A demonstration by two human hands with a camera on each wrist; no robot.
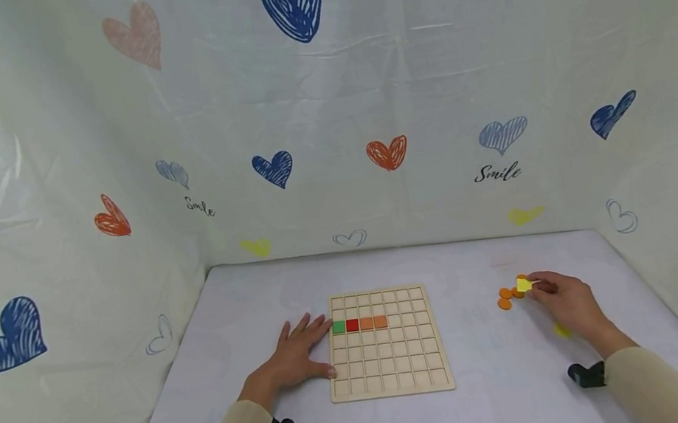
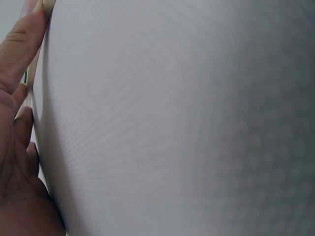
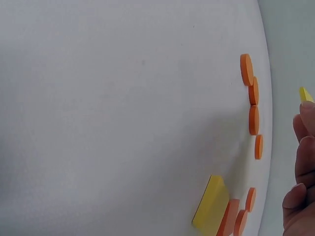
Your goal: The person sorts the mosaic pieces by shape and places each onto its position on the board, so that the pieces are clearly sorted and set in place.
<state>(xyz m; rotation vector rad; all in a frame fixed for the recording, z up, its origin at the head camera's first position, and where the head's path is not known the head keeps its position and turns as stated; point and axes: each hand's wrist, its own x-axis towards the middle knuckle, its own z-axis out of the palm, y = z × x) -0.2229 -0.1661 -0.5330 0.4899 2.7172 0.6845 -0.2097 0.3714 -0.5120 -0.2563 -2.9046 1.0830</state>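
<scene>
A pale wooden grid board point(image 1: 388, 366) lies on the white-covered table. In one of its rows sit a green tile point(image 1: 339, 327), a red tile point(image 1: 352, 325) and two orange tiles point(image 1: 374, 322), side by side from the left edge. My left hand point(image 1: 295, 357) lies spread beside the board, its thumb and fingertips touching the left edge. Off to the right, my right hand point(image 1: 566, 301) pinches a yellow tile point(image 1: 523, 284) between thumb and fingers, raised above several orange discs point(image 1: 505, 303). The right wrist view shows that yellow tile point(image 3: 305, 94) only in part.
Below the right hand, another yellow tile point(image 3: 211, 205) and an orange piece point(image 3: 228, 219) lie on the table near more orange discs point(image 3: 254, 120). A white curtain point(image 1: 319, 95) printed with hearts surrounds the table at the back and sides.
</scene>
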